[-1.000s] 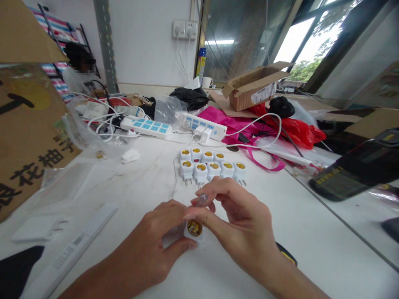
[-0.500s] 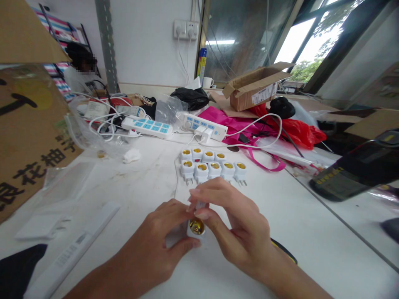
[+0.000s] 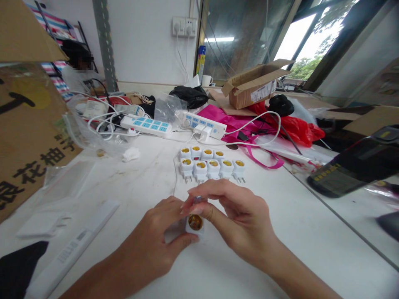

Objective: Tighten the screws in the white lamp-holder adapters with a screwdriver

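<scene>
White workbench (image 3: pixel 311 236) here, with a batch of screw-socket plug adapters (image 3: pixel 212 164) sitting in rows past the hands. Left hand (image 3: pixel 146 236) grips another adapter (image 3: pixel 195 224) snugly, while right hand (image 3: pixel 240 220) pinches a tiny metal bit (image 3: pixel 197 199) narrowly, just above it.

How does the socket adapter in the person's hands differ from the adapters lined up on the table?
The held adapter is between the left hand and right hand, while the table adapters sit untouched in two rows. Its prongs are hidden; the front-row adapters show theirs. All are white with brass-coloured socket centres.

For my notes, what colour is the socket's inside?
Gold, inside the white socket; head view shows it best.
</scene>
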{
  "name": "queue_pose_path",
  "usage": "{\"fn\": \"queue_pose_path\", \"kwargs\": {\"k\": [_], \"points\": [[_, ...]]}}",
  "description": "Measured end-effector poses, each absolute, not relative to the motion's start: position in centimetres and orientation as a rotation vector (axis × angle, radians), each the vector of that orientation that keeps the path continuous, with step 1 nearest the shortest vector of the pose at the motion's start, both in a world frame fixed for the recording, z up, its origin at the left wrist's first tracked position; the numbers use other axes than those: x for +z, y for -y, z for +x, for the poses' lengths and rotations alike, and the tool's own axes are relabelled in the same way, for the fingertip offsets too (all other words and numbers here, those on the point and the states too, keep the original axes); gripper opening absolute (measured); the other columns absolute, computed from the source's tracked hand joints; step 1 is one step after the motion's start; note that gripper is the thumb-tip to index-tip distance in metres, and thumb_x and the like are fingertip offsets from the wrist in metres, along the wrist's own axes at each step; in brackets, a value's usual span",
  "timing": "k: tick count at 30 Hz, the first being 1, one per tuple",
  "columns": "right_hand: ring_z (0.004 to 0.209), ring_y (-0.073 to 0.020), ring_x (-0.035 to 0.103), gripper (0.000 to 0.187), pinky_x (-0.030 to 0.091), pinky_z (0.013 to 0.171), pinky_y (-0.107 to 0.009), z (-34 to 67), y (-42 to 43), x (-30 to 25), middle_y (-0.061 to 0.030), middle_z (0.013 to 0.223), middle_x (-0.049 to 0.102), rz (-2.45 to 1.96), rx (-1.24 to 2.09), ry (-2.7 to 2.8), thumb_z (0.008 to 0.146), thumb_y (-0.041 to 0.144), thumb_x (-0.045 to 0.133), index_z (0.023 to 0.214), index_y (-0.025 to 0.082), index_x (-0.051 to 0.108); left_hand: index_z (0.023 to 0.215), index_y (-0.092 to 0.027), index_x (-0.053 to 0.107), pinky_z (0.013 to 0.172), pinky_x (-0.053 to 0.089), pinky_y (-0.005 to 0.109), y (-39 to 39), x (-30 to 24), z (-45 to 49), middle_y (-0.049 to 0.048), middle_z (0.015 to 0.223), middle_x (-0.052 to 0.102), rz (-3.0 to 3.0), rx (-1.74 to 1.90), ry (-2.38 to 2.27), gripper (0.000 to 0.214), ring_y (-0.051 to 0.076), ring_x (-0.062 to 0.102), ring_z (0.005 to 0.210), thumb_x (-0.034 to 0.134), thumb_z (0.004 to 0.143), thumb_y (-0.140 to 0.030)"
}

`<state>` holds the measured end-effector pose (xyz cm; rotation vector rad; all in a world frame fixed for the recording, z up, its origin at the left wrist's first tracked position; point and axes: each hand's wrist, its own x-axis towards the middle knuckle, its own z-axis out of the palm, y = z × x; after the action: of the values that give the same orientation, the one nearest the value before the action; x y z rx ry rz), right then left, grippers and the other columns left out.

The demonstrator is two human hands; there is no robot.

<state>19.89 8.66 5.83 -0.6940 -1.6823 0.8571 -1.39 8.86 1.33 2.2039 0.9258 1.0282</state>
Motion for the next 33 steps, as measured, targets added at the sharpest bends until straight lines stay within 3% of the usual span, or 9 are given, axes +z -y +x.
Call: {"fn": "queue_pose_path", "kwargs": {"k": [8,16,21,33], "points": [[0.079,-0.0162,0.079,0.012,0.065,0.07,-0.026,19.9,-8.8,6.0,-0.003,0.093,0.082,-0.719,0.768,1.683,0.1,0.023,0.084,0.111,0.024,0.081,0.124,-0.03,0.076,0.1,0.065,0.038,-8.9,1.5,-1.3,0.0023,0.123,0.084,2.201,1.0,-0.921,0.036,0.025,0.08,0.114,0.082,0.092,-0.014],[0.085,-0.0192,0.078,0.023,0.065,0.076,-0.031,20.2,-9.0,5.3,-0.002,0.091,0.079,-0.73,0.728,1.68,0.093,0.018,0.091,0.11,0.024,0.077,0.126,-0.031,0.076,0.099,0.065,0.038,-8.8,1.5,-1.2,0.0023,0.12,0.084,2.182,0.996,-0.919,0.038,0.026,0.079,0.114,0.081,0.093,-0.014],[0.083,-0.0194,0.079,0.02,0.067,0.078,-0.034,20.0,-9.1,5.3,-0.0021,0.09,0.08,-0.708,0.662,1.653,0.096,0.018,0.088,0.112,0.025,0.077,0.133,-0.03,0.072,0.102,0.063,0.04,-8.6,1.4,-1.3,0.0032,0.124,0.083,2.211,1.034,-0.918,0.044,0.025,0.077,0.116,0.081,0.094,-0.014],[0.088,-0.0208,0.08,0.035,0.068,0.082,-0.039,20.8,-9.4,4.5,-0.0031,0.101,0.082,-0.703,0.525,1.649,0.098,0.005,0.079,0.124,0.028,0.076,0.128,-0.022,0.071,0.101,0.058,0.043,-8.9,1.9,-1.4,0.0079,0.12,0.078,2.293,1.124,-0.958,0.034,0.026,0.07,0.114,0.075,0.098,-0.008]]}}
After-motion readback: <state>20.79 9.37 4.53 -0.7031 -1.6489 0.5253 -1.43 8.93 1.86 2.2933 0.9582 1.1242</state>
